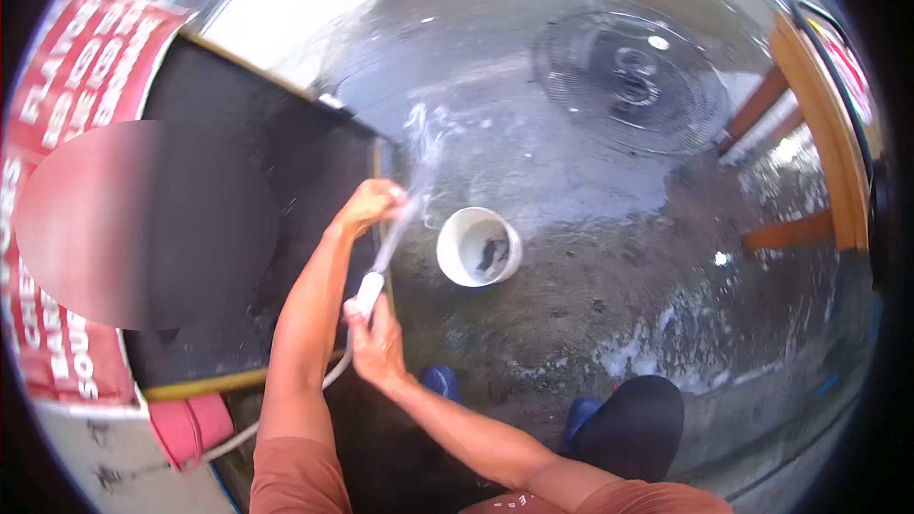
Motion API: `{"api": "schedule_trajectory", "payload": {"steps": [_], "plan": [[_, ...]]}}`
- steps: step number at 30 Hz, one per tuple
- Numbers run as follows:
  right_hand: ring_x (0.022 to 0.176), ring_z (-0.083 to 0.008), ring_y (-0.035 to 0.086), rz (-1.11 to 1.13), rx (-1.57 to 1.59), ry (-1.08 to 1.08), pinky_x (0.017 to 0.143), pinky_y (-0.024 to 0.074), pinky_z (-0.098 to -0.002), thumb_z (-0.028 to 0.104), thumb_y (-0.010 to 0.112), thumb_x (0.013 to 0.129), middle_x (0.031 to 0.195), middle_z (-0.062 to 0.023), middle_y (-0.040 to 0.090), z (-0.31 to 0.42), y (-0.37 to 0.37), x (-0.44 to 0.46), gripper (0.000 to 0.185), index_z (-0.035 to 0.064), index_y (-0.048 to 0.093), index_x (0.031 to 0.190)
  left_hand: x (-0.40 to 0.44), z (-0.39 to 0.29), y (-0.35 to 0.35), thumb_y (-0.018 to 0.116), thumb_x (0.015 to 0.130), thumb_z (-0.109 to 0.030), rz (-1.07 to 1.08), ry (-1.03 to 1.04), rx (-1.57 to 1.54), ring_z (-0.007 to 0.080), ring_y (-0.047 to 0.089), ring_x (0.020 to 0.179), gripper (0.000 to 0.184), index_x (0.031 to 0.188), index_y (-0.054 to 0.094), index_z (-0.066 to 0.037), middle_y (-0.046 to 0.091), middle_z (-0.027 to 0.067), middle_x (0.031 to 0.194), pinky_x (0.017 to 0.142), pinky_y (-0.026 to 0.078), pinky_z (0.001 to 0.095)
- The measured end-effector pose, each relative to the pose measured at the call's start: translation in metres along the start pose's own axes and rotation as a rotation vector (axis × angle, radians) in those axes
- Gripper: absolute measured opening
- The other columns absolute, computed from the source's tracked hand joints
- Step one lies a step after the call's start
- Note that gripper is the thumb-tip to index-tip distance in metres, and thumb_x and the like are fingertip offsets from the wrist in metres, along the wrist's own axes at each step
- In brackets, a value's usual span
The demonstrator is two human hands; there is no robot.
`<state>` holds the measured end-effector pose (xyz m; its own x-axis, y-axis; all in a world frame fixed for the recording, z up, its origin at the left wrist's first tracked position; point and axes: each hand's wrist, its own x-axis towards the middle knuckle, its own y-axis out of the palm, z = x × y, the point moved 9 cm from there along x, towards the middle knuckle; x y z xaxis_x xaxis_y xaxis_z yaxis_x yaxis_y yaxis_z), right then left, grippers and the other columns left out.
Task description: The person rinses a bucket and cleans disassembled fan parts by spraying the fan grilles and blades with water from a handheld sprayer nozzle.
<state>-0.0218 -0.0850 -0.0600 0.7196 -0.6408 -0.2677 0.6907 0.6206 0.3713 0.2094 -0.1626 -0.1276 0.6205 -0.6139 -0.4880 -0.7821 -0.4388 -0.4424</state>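
My right hand (378,347) is wrapped round a white spray nozzle (369,291) on a pale hose (336,371). Water streams up and away from the nozzle, past my left hand (374,204), and splashes on the wet floor beyond. My left hand is held in or beside the stream with its fingers curled; whether anything is in them is too blurred to tell. Just right of the stream stands a white bucket (447,247) with some liquid and a dark item inside.
A black panel (257,124) with a yellowish edge lies at the left, beside a red printed banner (95,67). A pink bucket (195,428) sits below it. On the wet floor (533,324) lies a round fan grille (633,81). A wooden frame (824,133) stands right.
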Motion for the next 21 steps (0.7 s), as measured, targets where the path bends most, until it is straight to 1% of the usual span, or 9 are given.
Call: {"api": "schedule_trajectory", "payload": {"steps": [1, 4, 5, 7, 8, 12, 17, 20, 21], "plan": [[0.078, -0.0453, 0.062, -0.02, -0.006, -0.022, 0.071, 0.0472, -0.0521, 0.039, 0.062, 0.101, 0.081, -0.0232, 0.062, 0.002, -0.002, 0.001, 0.039, 0.0009, 0.05, 0.1, -0.015, -0.04, -0.006, 0.066, 0.082, -0.007, -0.097, 0.551, 0.533, 0.028, 0.071, 0.087, 0.016, 0.094, 0.072, 0.002, 0.072, 0.0163, 0.096, 0.078, 0.057, 0.0393], [0.087, -0.0261, 0.061, 0.042, 0.084, 0.064, 0.082, 0.0491, -0.042, 0.035, 0.064, 0.1, 0.094, -0.0145, 0.063, -0.01, 0.002, 0.002, 0.036, 0.0016, 0.055, 0.109, -0.083, -0.089, -0.02, 0.072, 0.087, -0.013, -0.347, 0.404, 0.66, 0.0313, 0.074, 0.091, 0.02, 0.1, 0.075, 0.001, 0.073, 0.0247, 0.092, 0.084, 0.057, 0.0416], [0.087, -0.0221, 0.06, 0.075, 0.123, 0.058, 0.081, 0.0492, -0.0394, 0.033, 0.062, 0.101, 0.096, -0.0122, 0.064, -0.008, 0.004, 0.003, 0.033, 0.0022, 0.056, 0.11, -0.108, -0.101, -0.017, 0.075, 0.086, -0.02, -0.266, 0.214, 0.739, 0.0364, 0.071, 0.105, 0.029, 0.107, 0.075, 0.0, 0.072, 0.0264, 0.108, 0.093, 0.055, 0.0432], [0.087, -0.0179, 0.059, 0.126, 0.117, 0.044, 0.08, 0.0486, -0.0359, 0.033, 0.06, 0.103, 0.099, -0.0088, 0.066, -0.01, 0.004, 0.008, 0.031, 0.0028, 0.058, 0.109, -0.17, -0.117, -0.016, 0.077, 0.086, -0.03, -0.304, 0.388, 0.763, 0.0435, 0.044, 0.141, 0.046, 0.122, 0.068, -0.002, 0.035, 0.03, 0.158, 0.116, 0.039, 0.0452], [0.087, -0.0168, 0.059, 0.157, 0.174, 0.089, 0.079, 0.0482, -0.0351, 0.034, 0.059, 0.104, 0.099, -0.0079, 0.067, -0.021, 0.007, 0.011, 0.031, 0.0029, 0.059, 0.11, -0.198, -0.127, -0.016, 0.077, 0.086, -0.032, -0.249, 0.429, 0.739, 0.0435, 0.041, 0.143, 0.047, 0.12, 0.068, -0.001, 0.031, 0.0302, 0.16, 0.116, 0.038, 0.0462], [0.088, -0.0136, 0.059, 0.202, 0.327, 0.136, 0.078, 0.0467, -0.0307, 0.036, 0.058, 0.105, 0.101, -0.007, 0.068, -0.029, 0.005, 0.019, 0.033, 0.0049, 0.058, 0.115, -0.321, -0.147, -0.045, 0.073, 0.091, -0.021, -0.335, 0.494, 0.678, 0.0429, 0.051, 0.135, 0.031, 0.114, 0.068, -0.001, 0.046, 0.0266, 0.152, 0.109, 0.045, 0.0464], [0.106, -0.0245, 0.065, 0.246, 0.384, 0.231, 0.093, 0.0531, -0.0408, 0.037, 0.063, 0.102, 0.109, -0.0129, 0.065, -0.036, 0.006, 0.021, 0.042, 0.0013, 0.053, 0.122, -0.48, -0.114, -0.091, 0.071, 0.092, -0.004, -0.693, 0.359, 0.435, 0.0192, 0.071, 0.098, 0.009, 0.099, 0.073, 0.0, 0.073, 0.0133, 0.112, 0.082, 0.058, 0.0328], [0.099, -0.0201, 0.065, 0.304, 0.298, 0.214, 0.084, 0.052, -0.0352, 0.036, 0.06, 0.104, 0.107, -0.0135, 0.068, -0.039, 0.009, 0.019, 0.038, 0.0032, 0.055, 0.122, -0.56, -0.057, -0.116, 0.069, 0.094, -0.006, -0.962, 0.154, 0.28, 0.0141, 0.066, 0.078, 0.009, 0.094, 0.072, 0.003, 0.07, 0.01, 0.093, 0.069, 0.052, 0.0271], [0.088, -0.0127, 0.061, 0.275, 0.273, 0.178, 0.075, 0.0479, -0.0292, 0.038, 0.062, 0.103, 0.099, -0.005, 0.07, -0.033, 0.011, 0.014, 0.032, 0.007, 0.061, 0.112, -0.574, -0.046, -0.119, 0.066, 0.095, -0.004, -1.037, 0.147, 0.257, 0.0127, 0.062, 0.075, 0.009, 0.091, 0.07, 0.004, 0.067, 0.0088, 0.089, 0.066, 0.05, 0.0265]]}}
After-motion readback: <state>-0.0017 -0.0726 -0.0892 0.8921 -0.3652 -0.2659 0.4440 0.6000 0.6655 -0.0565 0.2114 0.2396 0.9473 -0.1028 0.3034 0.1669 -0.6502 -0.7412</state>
